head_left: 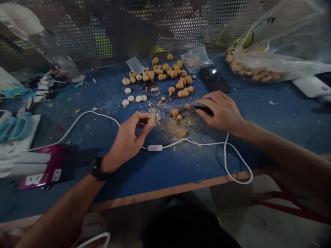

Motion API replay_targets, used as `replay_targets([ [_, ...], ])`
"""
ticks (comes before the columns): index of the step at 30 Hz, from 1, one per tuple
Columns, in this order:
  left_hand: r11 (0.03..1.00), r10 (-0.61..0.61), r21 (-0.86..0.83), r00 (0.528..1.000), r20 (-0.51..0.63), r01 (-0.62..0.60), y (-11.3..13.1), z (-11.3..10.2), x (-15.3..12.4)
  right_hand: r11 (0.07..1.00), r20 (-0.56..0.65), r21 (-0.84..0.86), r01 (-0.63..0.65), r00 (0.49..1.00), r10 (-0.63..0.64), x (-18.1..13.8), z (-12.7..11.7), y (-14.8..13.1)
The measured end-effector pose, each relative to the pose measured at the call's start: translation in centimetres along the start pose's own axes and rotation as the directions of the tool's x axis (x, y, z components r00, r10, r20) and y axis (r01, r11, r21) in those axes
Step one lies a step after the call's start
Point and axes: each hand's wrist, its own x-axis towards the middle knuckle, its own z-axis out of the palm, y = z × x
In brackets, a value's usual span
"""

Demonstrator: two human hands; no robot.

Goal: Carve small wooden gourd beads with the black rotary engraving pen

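Between the thumb and fingertips of my left hand (131,136) is a small yellowish gourd piece (150,121), held just above the blue table. My right hand (222,110) is closed around a black-handled tool (205,109), whose thin front end points left; its exact kind is hard to make out. Between the hands lie a small orange-tan gourd (175,112) and a cut-off piece (182,133), with crumbs (155,112) scattered about. Many small gourds (173,73) sit in a loose group farther back. White round discs (138,99) lie in front of them.
A white cable (186,140) with an inline switch (155,147) crosses the table near my hands. Behind stand a perforated metal panel (129,31), a phone (214,80) and a plastic bag of gourds (258,69). Scissors (20,127) and a bottle (57,55) are at left.
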Motion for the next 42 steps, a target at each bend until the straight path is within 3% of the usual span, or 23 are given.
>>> replay_targets([
  [4, 0.991, -0.092, -0.103, 0.993, -0.073, 0.084, -0.9, 0.3, 0.3, 0.989, 0.024, 0.081, 0.122, 0.992, -0.125, 2.7, -0.6, -4.0],
  [9, 0.979, -0.119, -0.177, 0.988, -0.102, 0.1, -1.4, 0.4, 0.5, 0.955, 0.088, 0.174, 0.239, 0.962, -0.257, 6.7, 2.2, -8.3],
  [13, 0.97, -0.123, -0.225, 0.987, -0.108, 0.096, -1.2, 0.2, 0.7, 0.949, 0.129, 0.215, 0.231, 0.956, -0.262, 8.4, 4.5, -9.2],
  [18, 0.953, -0.123, -0.291, 0.986, -0.114, 0.085, -1.1, 0.2, 0.7, 0.946, 0.163, 0.252, 0.205, 0.954, -0.25, 8.8, 5.5, -9.5],
  [25, 0.927, -0.128, -0.366, 0.986, -0.104, 0.082, -0.9, 0.2, 0.6, 0.938, 0.134, 0.298, 0.175, 0.966, -0.223, 7.4, 3.4, -10.4],
  [31, 0.891, -0.141, -0.44, 0.989, -0.044, 0.108, -0.2, 0.5, 0.2, 0.867, -0.105, 0.456, 0.201, 0.979, -0.173, 4.6, 0.9, -11.1],
  [42, 0.922, -0.112, -0.372, 0.994, 0.003, 0.105, 0.9, 0.9, -0.7, 0.865, -0.076, 0.492, 0.101, 0.994, -0.073, 3.3, -1.1, -13.0],
])
